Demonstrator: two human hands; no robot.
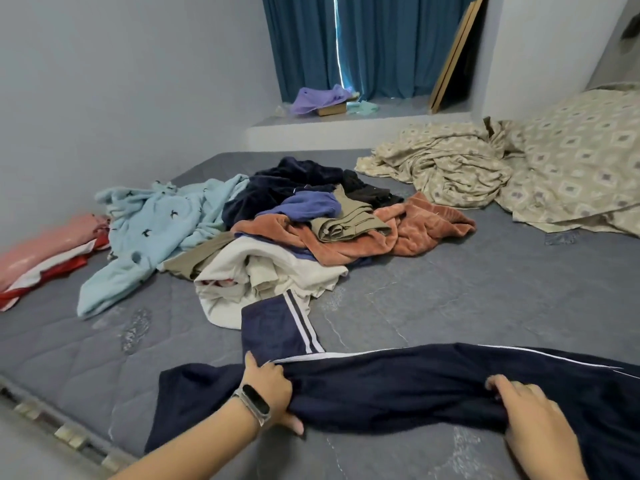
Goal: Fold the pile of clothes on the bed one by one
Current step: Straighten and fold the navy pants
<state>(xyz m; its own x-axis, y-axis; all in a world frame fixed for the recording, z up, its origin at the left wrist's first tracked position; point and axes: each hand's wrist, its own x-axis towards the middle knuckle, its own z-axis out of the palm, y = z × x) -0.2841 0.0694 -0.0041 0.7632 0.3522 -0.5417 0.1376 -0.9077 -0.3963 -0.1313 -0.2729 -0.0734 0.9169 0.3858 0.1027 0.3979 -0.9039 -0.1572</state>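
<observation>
we see the navy track pants [398,386] spread along the near edge of the bed [485,306], one leg lying crosswise from left to right and the other leg, with white side stripes, bent away toward the pile of clothes [294,230]. the left hand [268,386] grips a bunched fold of the pants near the waist, fingers curled into the cloth and thumb along the mattress; a smart band [256,401] sits on that wrist. the right hand [533,414] lies on the same crosswise leg further right, its fingertips curled into the fabric, pinching it.

the pile sits at the middle of the bed, touching the striped leg at its near side. in it we make out a white garment [270,271] nearest the pants, a rust-coloured fleece [415,226], an olive piece [346,223], a blue-violet piece [304,204] and a dark navy one [287,181]. a light blue garment with small dark birds [156,230] spreads from the pile toward the left edge, where pink and red fabric [45,258] lies. a patterned beige sheet [502,171] is crumpled at the far right corner. teal curtains [363,43] hang behind the far edge.
</observation>
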